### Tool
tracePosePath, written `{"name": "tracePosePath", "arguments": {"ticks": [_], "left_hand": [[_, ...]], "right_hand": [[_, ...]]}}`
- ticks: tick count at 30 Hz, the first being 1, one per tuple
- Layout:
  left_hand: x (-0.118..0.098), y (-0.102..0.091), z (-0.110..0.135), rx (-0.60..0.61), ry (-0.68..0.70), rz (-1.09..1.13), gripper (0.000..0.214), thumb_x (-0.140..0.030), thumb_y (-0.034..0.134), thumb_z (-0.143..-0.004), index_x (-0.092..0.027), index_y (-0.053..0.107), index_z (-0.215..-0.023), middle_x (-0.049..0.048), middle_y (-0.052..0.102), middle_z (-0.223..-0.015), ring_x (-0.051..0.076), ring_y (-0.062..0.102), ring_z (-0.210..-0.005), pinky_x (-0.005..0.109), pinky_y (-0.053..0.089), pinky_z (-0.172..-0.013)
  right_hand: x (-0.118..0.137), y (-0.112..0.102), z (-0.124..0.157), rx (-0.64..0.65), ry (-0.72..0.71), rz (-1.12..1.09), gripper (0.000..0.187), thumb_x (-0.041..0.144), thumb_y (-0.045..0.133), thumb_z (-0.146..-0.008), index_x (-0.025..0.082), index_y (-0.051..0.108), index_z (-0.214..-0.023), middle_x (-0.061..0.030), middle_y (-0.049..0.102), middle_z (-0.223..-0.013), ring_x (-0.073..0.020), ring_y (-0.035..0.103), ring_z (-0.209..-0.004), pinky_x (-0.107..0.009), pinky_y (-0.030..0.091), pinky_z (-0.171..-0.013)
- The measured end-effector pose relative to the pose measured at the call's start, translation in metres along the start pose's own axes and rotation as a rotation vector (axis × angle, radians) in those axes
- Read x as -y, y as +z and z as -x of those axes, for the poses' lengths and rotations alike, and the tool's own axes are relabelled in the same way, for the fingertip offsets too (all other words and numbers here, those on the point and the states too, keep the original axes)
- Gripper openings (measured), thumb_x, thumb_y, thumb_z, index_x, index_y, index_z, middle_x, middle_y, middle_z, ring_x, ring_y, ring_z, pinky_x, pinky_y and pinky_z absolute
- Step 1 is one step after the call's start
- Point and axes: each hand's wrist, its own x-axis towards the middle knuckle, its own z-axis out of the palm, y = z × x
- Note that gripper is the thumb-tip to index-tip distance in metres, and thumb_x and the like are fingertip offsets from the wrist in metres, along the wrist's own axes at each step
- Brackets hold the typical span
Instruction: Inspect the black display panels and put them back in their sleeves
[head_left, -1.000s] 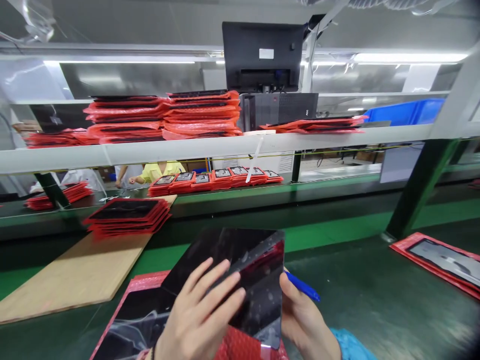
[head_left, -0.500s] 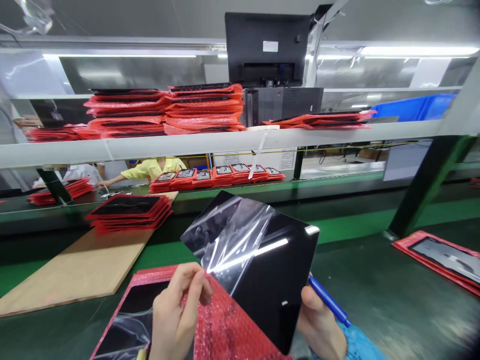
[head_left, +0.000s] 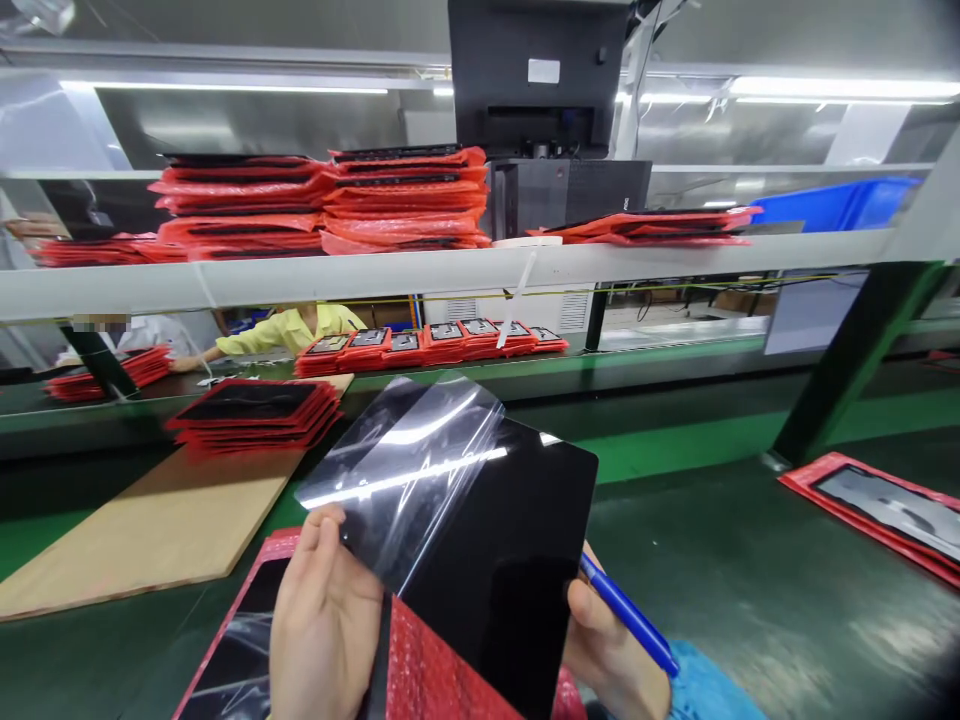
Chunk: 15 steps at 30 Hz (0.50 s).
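A black glass screen panel (head_left: 510,560) is held up, tilted, in front of me. My right hand (head_left: 611,630) grips its right edge and also has a blue pen (head_left: 630,612) lodged in it. Clear protective film (head_left: 420,470) is partly lifted off the panel's left part, creased and shiny. My left hand (head_left: 322,610) pinches the film's lower left corner between thumb and fingers. Below the panel lies red bubble wrap (head_left: 442,665). Another black panel (head_left: 240,630) with loose film rests at the lower left, partly behind my left hand.
A stack of red-wrapped panels (head_left: 255,410) stands on a wooden board (head_left: 142,530) at left. More wrapped panels (head_left: 877,510) lie at right on the green bench (head_left: 720,560). Overhead shelf (head_left: 360,275) holds stacks and a monitor (head_left: 540,80). Across the bench, a person in yellow (head_left: 292,335) reaches out.
My left hand has moved left with the film corner, and the film has spread out toward the left. The panel and my right hand have shifted slightly left in view.
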Motion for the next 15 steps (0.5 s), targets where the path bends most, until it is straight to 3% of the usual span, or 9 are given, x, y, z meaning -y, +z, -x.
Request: {"name": "tracePosePath", "arguments": {"ticks": [4, 7, 10, 15], "left_hand": [[-0.007, -0.002, -0.006, -0.074, 0.091, -0.001, 0.009, -0.022, 0.065, -0.08, -0.02, 0.07, -0.086, -0.0018, 0.065, -0.092, 0.013, 0.058, -0.101, 0.027, 0.046, -0.097], [-0.011, -0.003, -0.007, -0.043, 0.099, -0.015, 0.009, -0.026, 0.067, -0.078, -0.022, 0.068, -0.086, -0.0021, 0.065, -0.091, 0.016, 0.058, -0.102, 0.031, 0.047, -0.095], [-0.015, -0.003, -0.006, -0.018, 0.096, -0.043, 0.009, -0.028, 0.066, -0.078, -0.023, 0.066, -0.086, -0.0027, 0.066, -0.09, 0.016, 0.06, -0.098, 0.026, 0.051, -0.083], [-0.019, -0.001, -0.009, -0.056, 0.163, -0.134, 0.005, -0.027, 0.063, -0.077, -0.023, 0.065, -0.077, -0.0052, 0.065, -0.083, 0.012, 0.06, -0.084, 0.021, 0.05, -0.069]], "right_hand": [[0.011, 0.018, -0.002, 0.24, 0.116, -0.07, 0.094, 0.044, 0.085, -0.056, 0.036, 0.039, -0.138, -0.0065, 0.064, -0.123, -0.031, 0.058, -0.119, -0.046, 0.047, -0.097], [0.017, 0.029, 0.0, 0.294, 0.167, -0.055, 0.104, 0.04, 0.089, -0.053, 0.033, 0.034, -0.141, -0.0094, 0.059, -0.13, -0.032, 0.048, -0.129, -0.048, 0.041, -0.103], [0.024, 0.04, 0.003, 0.26, 0.149, -0.1, 0.099, 0.04, 0.086, -0.056, 0.033, 0.035, -0.14, -0.0079, 0.059, -0.131, -0.0308, 0.045, -0.131, -0.048, 0.039, -0.104], [0.032, 0.044, 0.009, 0.136, 0.151, -0.122, 0.065, 0.037, 0.079, -0.068, 0.036, 0.053, -0.128, -0.0032, 0.067, -0.12, -0.0282, 0.054, -0.124, -0.042, 0.045, -0.098]]}}
